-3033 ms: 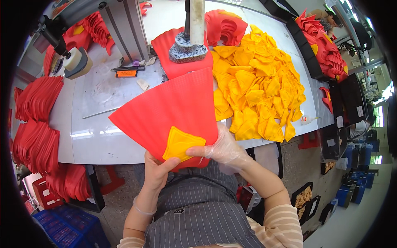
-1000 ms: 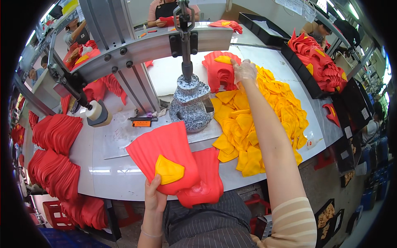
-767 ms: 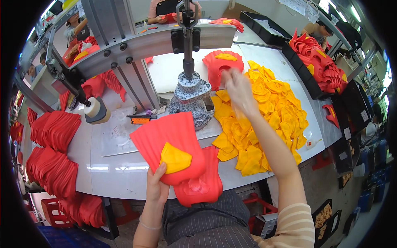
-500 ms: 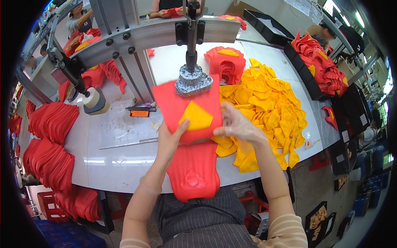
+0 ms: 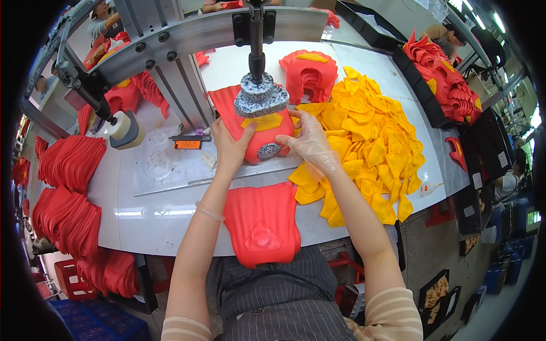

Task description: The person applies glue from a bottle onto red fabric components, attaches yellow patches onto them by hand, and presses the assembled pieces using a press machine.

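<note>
A red moulded foam piece (image 5: pixel 225 101) with a yellow patch (image 5: pixel 263 123) lies under the speckled grey pad (image 5: pixel 261 103) of a press. My left hand (image 5: pixel 231 146) is closed on its left edge, thumb by the patch. Wearing a clear thin glove, my right hand (image 5: pixel 312 141) grips the right edge with thumb and fingers. Below the patch, a lower speckled pad (image 5: pixel 268 150) shows at the piece's near end. Another red piece (image 5: pixel 261 216), with a raised emblem outline, rests at the table's near edge between my forearms.
Yellow patches (image 5: pixel 369 148) form a large heap at right. Stacked red pieces (image 5: pixel 68 170) line the left edge; more fill a black tray (image 5: pixel 424 96) at far right. A metal press frame (image 5: pixel 187 42) spans overhead. A bottle (image 5: pixel 125 131) hangs left. Other people work across the table.
Both hands have moved the patched red piece away from me, down under the pad. The lower pad now shows. The near red piece is uncovered more fully.
</note>
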{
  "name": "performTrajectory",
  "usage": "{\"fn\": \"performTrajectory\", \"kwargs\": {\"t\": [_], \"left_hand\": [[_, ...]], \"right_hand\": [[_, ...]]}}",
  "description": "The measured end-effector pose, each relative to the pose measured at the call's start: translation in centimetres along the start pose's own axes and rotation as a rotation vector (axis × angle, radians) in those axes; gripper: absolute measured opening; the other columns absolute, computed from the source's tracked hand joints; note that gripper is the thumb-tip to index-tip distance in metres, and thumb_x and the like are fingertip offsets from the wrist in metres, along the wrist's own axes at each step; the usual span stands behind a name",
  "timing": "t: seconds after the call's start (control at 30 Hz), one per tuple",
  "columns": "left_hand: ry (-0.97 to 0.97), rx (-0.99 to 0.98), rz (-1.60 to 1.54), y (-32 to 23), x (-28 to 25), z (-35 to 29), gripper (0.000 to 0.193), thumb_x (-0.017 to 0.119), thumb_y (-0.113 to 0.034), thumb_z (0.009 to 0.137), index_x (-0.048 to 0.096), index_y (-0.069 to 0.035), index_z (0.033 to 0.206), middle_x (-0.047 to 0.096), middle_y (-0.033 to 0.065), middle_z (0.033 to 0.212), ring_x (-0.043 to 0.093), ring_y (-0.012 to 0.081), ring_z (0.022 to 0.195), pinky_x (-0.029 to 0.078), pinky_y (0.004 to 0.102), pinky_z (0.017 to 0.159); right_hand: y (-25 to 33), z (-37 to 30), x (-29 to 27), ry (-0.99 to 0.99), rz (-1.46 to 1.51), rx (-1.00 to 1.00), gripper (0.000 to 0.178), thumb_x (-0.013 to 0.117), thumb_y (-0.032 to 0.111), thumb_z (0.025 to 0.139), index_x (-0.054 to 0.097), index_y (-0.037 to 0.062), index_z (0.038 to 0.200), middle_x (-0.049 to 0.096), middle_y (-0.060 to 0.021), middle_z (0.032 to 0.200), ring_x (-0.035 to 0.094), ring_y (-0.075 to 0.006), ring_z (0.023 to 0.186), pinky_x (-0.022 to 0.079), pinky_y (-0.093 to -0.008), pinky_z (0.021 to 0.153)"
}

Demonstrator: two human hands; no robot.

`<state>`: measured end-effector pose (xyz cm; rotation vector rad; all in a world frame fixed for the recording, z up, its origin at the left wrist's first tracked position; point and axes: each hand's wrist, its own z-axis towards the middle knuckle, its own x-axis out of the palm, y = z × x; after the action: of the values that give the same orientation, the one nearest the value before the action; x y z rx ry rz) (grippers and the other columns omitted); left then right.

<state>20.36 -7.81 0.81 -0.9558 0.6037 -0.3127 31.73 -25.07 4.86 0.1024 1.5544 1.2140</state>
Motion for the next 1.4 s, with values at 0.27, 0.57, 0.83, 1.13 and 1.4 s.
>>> {"fn": "performTrajectory", "kwargs": {"t": [0.27, 0.57, 0.83, 1.13, 1.4], "left_hand": [[0.108, -0.09, -0.315, 1.4, -0.2, 1.8, 0.068, 0.077, -0.032, 0.08, 0.04, 0.002, 0.125, 0.053, 0.0205, 0.121, 0.053, 0.0322, 0.114, 0.042, 0.041, 0.097], [0.056, -0.007, 0.017, -0.6, -0.6, -0.5, 0.071, 0.072, -0.044, 0.079, 0.042, 0.001, 0.125, 0.056, 0.0233, 0.119, 0.05, 0.0393, 0.115, 0.039, 0.047, 0.098], [0.011, -0.118, 0.055, 1.4, -0.5, -0.2, 0.065, 0.051, -0.045, 0.095, 0.039, 0.005, 0.134, 0.046, 0.0252, 0.133, 0.042, 0.0379, 0.125, 0.031, 0.0452, 0.106], [0.233, -0.133, -0.343, -1.5, -1.1, 3.5, 0.077, 0.005, -0.059, 0.098, 0.032, -0.005, 0.147, 0.045, 0.015, 0.144, 0.023, 0.0269, 0.143, 0.001, 0.0436, 0.117], [0.265, -0.041, -0.241, 0.9, -1.1, 2.5, 0.082, 0.003, -0.061, 0.097, 0.039, -0.003, 0.142, 0.053, 0.0121, 0.137, 0.029, 0.0259, 0.141, -0.001, 0.0447, 0.117]], "right_hand": [[1.0, 0.3, 1.1, -0.026, 0.023, -0.101, 0.076, 0.085, 0.025, 0.068, 0.045, 0.0006, 0.127, 0.051, -0.0125, 0.103, 0.057, -0.0222, 0.092, 0.05, -0.03, 0.081], [4.5, 4.2, -4.3, -0.543, 0.323, -0.055, 0.054, 0.076, 0.015, 0.076, 0.047, -0.0035, 0.118, 0.059, -0.0166, 0.108, 0.059, -0.0227, 0.1, 0.049, -0.0345, 0.086], [24.1, 10.3, -12.3, -0.66, 0.365, -0.45, 0.049, 0.066, 0.017, 0.09, 0.043, -0.0044, 0.127, 0.062, -0.0172, 0.109, 0.06, -0.0213, 0.1, 0.049, -0.031, 0.086], [20.1, -1.0, -8.8, -0.762, -0.184, -1.15, 0.046, 0.082, 0.024, 0.073, 0.059, 0.0112, 0.111, 0.063, -0.0053, 0.107, 0.061, -0.0218, 0.097, 0.044, -0.0352, 0.086], [12.9, 0.0, -3.3, -0.464, -0.317, -1.142, 0.022, 0.078, 0.026, 0.076, 0.063, 0.0133, 0.087, 0.062, -0.0026, 0.115, 0.051, -0.0266, 0.123, 0.041, -0.0423, 0.1]]}}
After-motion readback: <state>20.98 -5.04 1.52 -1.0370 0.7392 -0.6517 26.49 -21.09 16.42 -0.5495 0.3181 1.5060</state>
